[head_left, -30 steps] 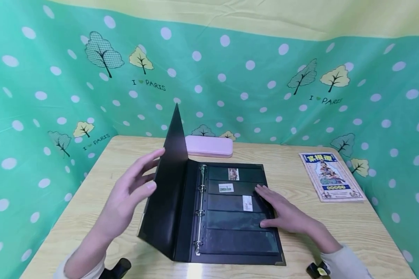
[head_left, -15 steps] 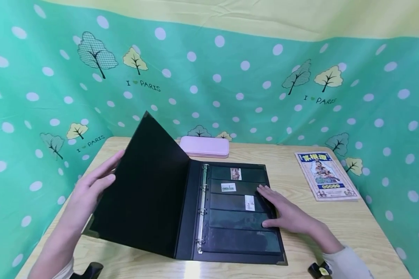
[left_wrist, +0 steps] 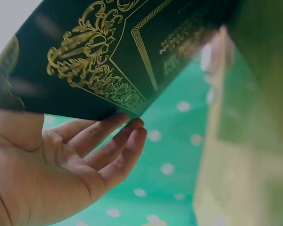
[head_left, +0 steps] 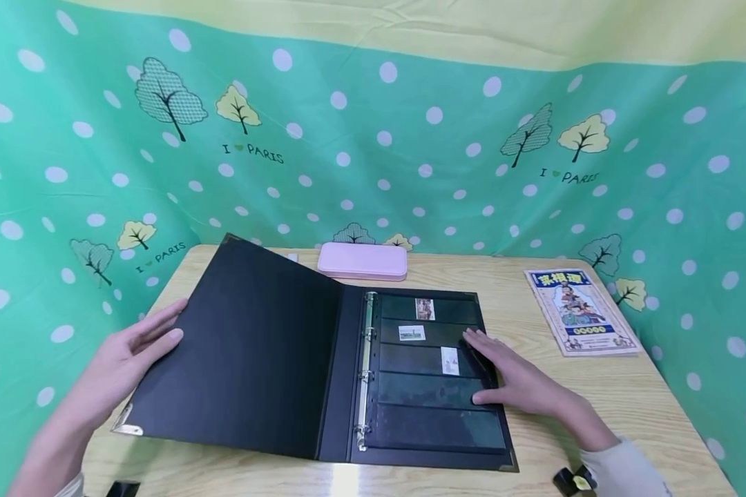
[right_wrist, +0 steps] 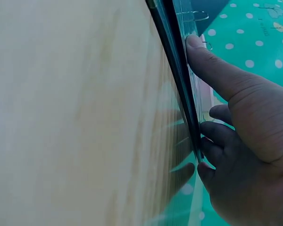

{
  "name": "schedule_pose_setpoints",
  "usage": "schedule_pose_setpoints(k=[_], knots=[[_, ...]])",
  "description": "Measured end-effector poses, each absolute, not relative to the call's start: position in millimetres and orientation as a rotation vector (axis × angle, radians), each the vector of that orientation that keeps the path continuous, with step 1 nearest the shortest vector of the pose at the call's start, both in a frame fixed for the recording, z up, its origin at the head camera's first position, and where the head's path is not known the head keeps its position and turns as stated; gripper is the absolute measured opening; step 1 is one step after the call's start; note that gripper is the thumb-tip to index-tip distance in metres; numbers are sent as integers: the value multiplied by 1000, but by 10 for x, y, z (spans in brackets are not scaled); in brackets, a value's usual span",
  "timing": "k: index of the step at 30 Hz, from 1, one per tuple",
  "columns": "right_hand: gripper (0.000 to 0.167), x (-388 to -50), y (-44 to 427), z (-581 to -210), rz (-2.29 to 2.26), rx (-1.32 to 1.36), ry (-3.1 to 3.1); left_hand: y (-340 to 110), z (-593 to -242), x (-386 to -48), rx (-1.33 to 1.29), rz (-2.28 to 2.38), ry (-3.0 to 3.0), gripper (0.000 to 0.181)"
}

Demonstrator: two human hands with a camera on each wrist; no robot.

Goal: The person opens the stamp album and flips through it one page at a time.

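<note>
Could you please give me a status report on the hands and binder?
Left hand at outer edge of tilted cover. Right hand on page edge. Binder open; no obstruction visible.

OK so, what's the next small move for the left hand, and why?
Probably lower the binder's black cover gently until it lies flat on the table. It leans open with its outer edge raised, and the left hand is right at that edge, thumb on the inner side. Meanwhile the right hand rests on the pocket page, which should help steady that side.
</note>
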State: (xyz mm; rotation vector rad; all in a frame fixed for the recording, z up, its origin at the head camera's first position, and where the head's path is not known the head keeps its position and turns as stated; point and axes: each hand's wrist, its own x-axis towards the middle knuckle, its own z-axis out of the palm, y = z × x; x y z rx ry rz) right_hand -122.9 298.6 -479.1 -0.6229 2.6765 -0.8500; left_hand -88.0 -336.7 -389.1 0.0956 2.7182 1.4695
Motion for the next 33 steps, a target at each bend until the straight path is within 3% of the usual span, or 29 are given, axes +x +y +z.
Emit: schedule_pose_setpoints(k=[14, 26, 33], knots=[[109, -1237, 3018, -4805, -850, -609, 2680, -3195, -4440, -986, -33, 1005, 2847, 93], [110, -1249, 3006, -4817, -850, -604, 2675, -2799, -4922, -940, 237, 988, 2943, 101], [109, -1246, 3006, -4799, -859, -591, 2672, -2620, -4914, -921, 264, 801, 2939, 98]])
